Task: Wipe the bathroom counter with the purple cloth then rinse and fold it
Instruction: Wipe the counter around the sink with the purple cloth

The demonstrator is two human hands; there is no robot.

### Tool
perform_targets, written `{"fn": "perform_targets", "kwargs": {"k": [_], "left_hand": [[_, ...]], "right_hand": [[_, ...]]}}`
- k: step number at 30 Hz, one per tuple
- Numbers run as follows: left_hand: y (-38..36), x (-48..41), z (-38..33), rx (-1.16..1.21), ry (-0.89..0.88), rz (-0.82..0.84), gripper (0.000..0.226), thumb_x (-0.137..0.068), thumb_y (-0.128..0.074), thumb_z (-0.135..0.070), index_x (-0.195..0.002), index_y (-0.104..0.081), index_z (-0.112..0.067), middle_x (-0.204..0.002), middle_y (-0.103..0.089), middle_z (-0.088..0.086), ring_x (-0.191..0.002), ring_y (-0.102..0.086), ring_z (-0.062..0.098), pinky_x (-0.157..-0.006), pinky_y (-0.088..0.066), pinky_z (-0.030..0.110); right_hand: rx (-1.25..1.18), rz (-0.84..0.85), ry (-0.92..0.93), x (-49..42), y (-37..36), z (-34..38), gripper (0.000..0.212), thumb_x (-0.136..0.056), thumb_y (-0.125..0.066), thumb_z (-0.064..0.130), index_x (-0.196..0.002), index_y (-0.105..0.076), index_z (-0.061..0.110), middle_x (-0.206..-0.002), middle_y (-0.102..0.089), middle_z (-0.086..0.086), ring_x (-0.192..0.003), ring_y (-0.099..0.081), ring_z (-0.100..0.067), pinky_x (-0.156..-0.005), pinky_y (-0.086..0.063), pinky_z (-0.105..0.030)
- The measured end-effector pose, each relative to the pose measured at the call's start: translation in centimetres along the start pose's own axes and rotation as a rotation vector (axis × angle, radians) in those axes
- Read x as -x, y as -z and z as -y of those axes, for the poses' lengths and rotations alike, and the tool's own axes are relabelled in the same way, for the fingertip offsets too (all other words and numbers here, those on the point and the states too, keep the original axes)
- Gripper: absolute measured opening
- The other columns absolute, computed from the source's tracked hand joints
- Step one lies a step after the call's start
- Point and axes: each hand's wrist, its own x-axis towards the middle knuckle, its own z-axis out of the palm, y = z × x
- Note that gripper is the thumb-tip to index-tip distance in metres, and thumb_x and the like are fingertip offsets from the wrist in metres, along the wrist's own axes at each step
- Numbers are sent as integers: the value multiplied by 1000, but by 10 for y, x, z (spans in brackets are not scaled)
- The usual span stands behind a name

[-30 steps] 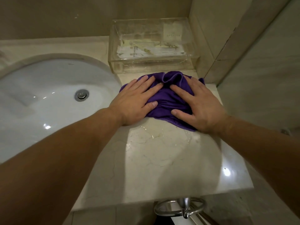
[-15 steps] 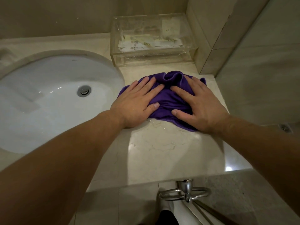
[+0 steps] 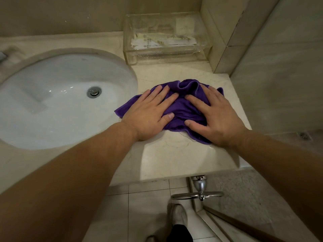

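A bunched purple cloth (image 3: 181,109) lies on the beige marble counter (image 3: 174,158), just right of the sink. My left hand (image 3: 150,114) presses flat on the cloth's left half, fingers straight and spread. Flat on the right half lies my right hand (image 3: 215,116), its fingers also straight. A ridge of cloth stands up between the fingertips of the two hands. The cloth's left corner reaches the rim of the basin.
A white oval sink (image 3: 57,102) with a metal drain (image 3: 94,92) fills the left. A clear plastic box (image 3: 166,39) of packets stands at the back against the wall. A tiled wall corner (image 3: 227,41) bounds the counter's right. A metal ring (image 3: 197,195) hangs below the counter's front edge.
Both hands have drawn the cloth toward me along the counter, away from the clear box. The view has tipped down, showing the floor and a shoe.
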Motion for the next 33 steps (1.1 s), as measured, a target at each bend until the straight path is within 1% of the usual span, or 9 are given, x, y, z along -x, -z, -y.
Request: {"fn": "perform_targets", "kwargs": {"k": [7,11,20,28,33], "left_hand": [[-5,16,-9,-2,3,-9,62,-105,-18,-52,-160,6,-34,-170,11,-2,-155,14,13,-126,10,34],[-7,23,-13,-4,5,-13,62,-105,-17,-52,-160,6,-34,-170,11,-2,-156,14,13,-126,10,33],[-9,36,-20,-5,8,-4,61,-105,-16,-53,-159,8,-36,-170,12,-3,-155,15,12,-126,10,34],[-12,50,-27,-13,10,2,62,-105,-15,-54,-159,9,-36,-169,14,-2,-155,16,13,-126,10,34],[-14,61,-31,-6,16,-1,62,-105,-16,-54,-159,9,-36,-169,14,-2,-155,16,13,-125,12,33]], "right_hand": [[-1,-9,-5,17,-2,9,80,-87,-36,78,-156,-31,37,-168,-18,-7,-155,-13,-32,-125,-14,-52],[2,-4,-24,25,-2,14,80,-87,-34,78,-157,-30,38,-168,-16,-6,-155,-11,-31,-126,-12,-50],[21,-8,-29,38,-5,21,79,-88,-33,78,-157,-28,39,-168,-17,-6,-155,-11,-31,-125,-14,-51],[42,-22,-32,50,-9,29,80,-88,-35,78,-156,-33,36,-167,-22,-9,-153,-17,-35,-124,-17,-52],[38,-24,-59,61,-9,38,80,-87,-35,78,-156,-34,35,-167,-21,-9,-154,-15,-34,-125,-15,-50]]}}
